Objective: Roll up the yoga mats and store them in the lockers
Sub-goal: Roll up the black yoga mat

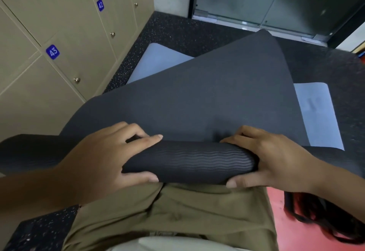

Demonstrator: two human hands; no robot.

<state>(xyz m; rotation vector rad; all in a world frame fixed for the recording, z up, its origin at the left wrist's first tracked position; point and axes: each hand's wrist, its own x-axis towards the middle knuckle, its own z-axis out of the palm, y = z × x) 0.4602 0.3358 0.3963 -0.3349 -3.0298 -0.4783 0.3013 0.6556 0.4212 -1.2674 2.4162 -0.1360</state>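
— Where was the dark grey ribbed yoga mat (pixel 187 158)?
— Near me, its roll lying left to right. My left hand (pixel 110 152) and right hand (pixel 276 158) each clamped it; the loose sheet ran far.

Left hand (pixel 110 158), right hand (pixel 266 164) grip rolled dark mat (pixel 187 162); lockers (pixel 65 39) left.

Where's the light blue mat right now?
In the head view, the light blue mat lies flat on the dark speckled floor, beyond and partly under the dark mat being rolled, with the lockers to its left.
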